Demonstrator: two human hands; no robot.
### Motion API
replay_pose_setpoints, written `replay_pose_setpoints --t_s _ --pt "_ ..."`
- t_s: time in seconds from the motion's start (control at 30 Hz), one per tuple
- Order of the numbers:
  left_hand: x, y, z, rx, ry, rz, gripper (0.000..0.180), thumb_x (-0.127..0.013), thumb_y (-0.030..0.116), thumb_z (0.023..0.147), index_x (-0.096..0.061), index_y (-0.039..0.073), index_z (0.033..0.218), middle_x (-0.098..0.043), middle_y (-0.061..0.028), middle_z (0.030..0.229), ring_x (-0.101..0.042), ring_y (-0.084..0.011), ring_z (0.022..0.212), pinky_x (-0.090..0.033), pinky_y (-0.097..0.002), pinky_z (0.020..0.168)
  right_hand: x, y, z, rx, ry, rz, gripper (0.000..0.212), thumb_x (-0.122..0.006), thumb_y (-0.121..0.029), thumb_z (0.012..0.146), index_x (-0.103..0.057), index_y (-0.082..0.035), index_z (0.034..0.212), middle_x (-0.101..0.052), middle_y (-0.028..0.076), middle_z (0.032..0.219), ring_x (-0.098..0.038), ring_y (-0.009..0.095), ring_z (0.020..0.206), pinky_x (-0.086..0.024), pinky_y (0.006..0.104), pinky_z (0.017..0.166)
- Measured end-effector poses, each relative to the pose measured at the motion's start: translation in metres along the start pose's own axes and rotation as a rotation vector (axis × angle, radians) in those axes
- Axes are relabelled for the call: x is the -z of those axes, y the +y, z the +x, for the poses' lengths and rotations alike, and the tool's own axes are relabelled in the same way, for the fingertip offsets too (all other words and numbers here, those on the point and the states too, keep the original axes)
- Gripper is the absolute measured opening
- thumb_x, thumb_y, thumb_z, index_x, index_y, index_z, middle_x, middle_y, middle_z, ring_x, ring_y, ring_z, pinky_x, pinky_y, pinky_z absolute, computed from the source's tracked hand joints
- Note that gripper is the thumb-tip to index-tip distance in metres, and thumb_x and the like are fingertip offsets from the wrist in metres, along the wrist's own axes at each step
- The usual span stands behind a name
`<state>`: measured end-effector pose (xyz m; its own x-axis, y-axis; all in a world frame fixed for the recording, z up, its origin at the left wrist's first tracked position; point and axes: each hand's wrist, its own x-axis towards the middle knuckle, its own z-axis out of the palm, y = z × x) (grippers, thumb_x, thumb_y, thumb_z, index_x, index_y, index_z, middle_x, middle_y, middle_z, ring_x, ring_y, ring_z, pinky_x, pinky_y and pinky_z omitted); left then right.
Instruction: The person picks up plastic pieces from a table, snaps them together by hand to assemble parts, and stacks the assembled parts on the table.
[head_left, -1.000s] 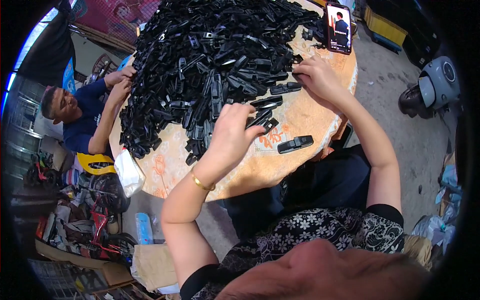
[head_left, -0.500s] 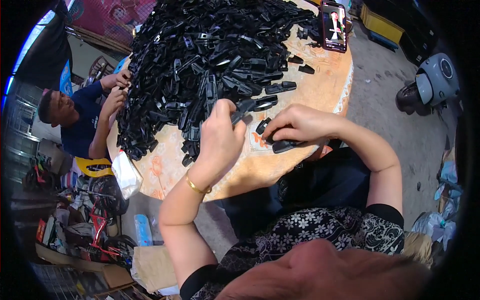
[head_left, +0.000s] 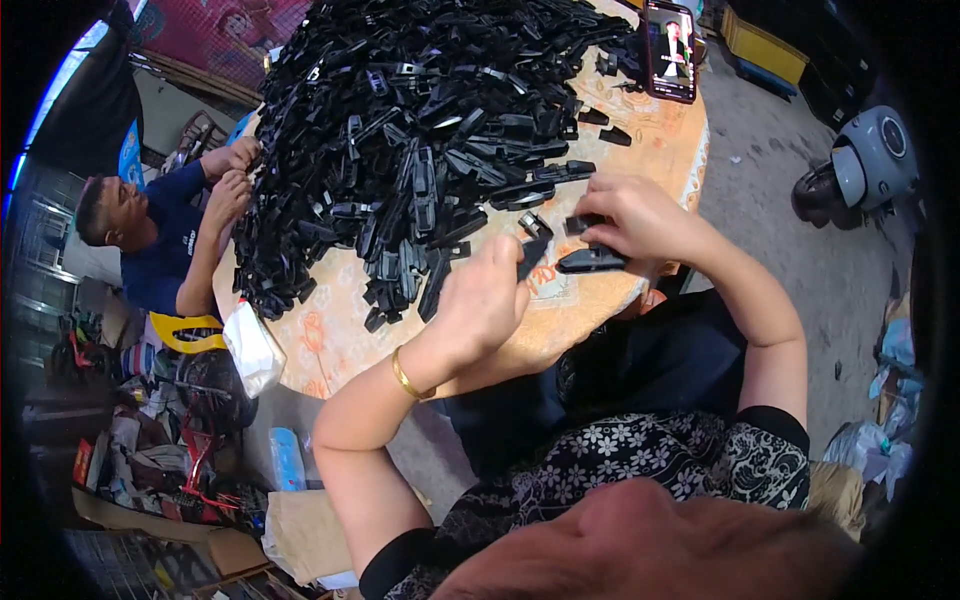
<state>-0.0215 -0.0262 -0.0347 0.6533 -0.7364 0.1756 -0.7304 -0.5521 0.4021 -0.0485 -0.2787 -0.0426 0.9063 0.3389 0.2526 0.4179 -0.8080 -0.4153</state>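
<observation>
My left hand (head_left: pixel 482 300) is closed, with a black plastic clip-like piece (head_left: pixel 536 252) pinched at its fingertips, over the near part of the round table. To its right, my right hand (head_left: pixel 640 218) bends its fingers round a small dark piece (head_left: pixel 577 225); its exact shape is partly hidden. Just under the right fingers another long black clip-like piece (head_left: pixel 592 261) rests on the tabletop. Ahead of both hands spreads a large pile of similar black plastic pieces (head_left: pixel 440 130).
The table (head_left: pixel 310 340) has a patterned orange cover. A phone (head_left: pixel 670 55) stands lit at its far right edge. On the left a co-worker (head_left: pixel 165 235) handles something small at the pile. A white bag (head_left: pixel 252 350) hangs at the left edge. A grey scooter (head_left: pixel 870 165) is at right.
My left hand has moved right and slightly down with its black piece. My right hand has shifted right and up, and the long piece beneath it now shows more fully.
</observation>
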Motion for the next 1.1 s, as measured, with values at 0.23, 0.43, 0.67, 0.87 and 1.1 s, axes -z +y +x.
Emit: replay_pose_setpoints --t_s 0.23,0.43,0.67,0.87,1.1 --pt "0.004 0.001 -0.002 -0.063 -0.053 0.063 0.028 -0.065 0.014 0.080 -0.047 0.004 0.099 -0.050 -0.0168 0.094 -0.057 -0.0390 0.086 -0.048 -0.0464 0.070 0.006 -0.012 -0.007 0.207 -0.264 0.302 0.026 -0.073 -0.021 0.076 -0.069 -0.004 0.096 -0.064 0.013 0.091 -0.062 0.032 0.087 -0.049 0.0402 0.076" --pt "0.006 -0.007 0.002 -0.189 -0.079 -0.129 0.030 -0.071 0.016 0.079 -0.053 0.004 0.100 -0.054 -0.0159 0.095 -0.057 -0.0363 0.085 -0.048 -0.0417 0.073 -0.007 -0.002 -0.001 0.177 0.016 0.237 0.026 -0.073 -0.019 0.077 -0.069 -0.004 0.097 -0.062 0.012 0.086 -0.061 0.032 0.086 -0.048 0.0399 0.075" --pt "0.010 -0.010 0.005 -0.021 -0.023 -0.193 0.031 -0.074 0.009 0.076 -0.057 0.001 0.100 -0.060 -0.0148 0.086 -0.060 -0.0291 0.080 -0.049 -0.0368 0.071 -0.012 -0.014 0.004 0.233 0.058 0.291 0.023 -0.073 -0.019 0.077 -0.070 -0.004 0.093 -0.062 0.013 0.083 -0.061 0.032 0.082 -0.049 0.0401 0.075" --pt "0.012 0.007 0.002 0.130 -0.164 -0.319 0.033 -0.076 0.014 0.077 -0.060 0.003 0.104 -0.052 -0.0065 0.061 -0.051 -0.0166 0.054 -0.047 -0.0307 0.057 -0.002 -0.014 -0.002 0.208 -0.053 0.067 0.024 -0.073 -0.020 0.073 -0.070 -0.005 0.091 -0.062 0.012 0.084 -0.062 0.032 0.083 -0.049 0.0406 0.075" --pt "-0.001 -0.006 0.006 -0.311 -0.042 -0.149 0.024 -0.063 0.009 0.086 -0.061 0.004 0.109 -0.057 -0.0155 0.093 -0.055 -0.0300 0.087 -0.046 -0.0367 0.079 0.003 -0.008 -0.005 0.098 -0.013 0.038 0.023 -0.073 -0.018 0.073 -0.069 -0.005 0.092 -0.063 0.012 0.083 -0.061 0.033 0.083 -0.049 0.0411 0.073"
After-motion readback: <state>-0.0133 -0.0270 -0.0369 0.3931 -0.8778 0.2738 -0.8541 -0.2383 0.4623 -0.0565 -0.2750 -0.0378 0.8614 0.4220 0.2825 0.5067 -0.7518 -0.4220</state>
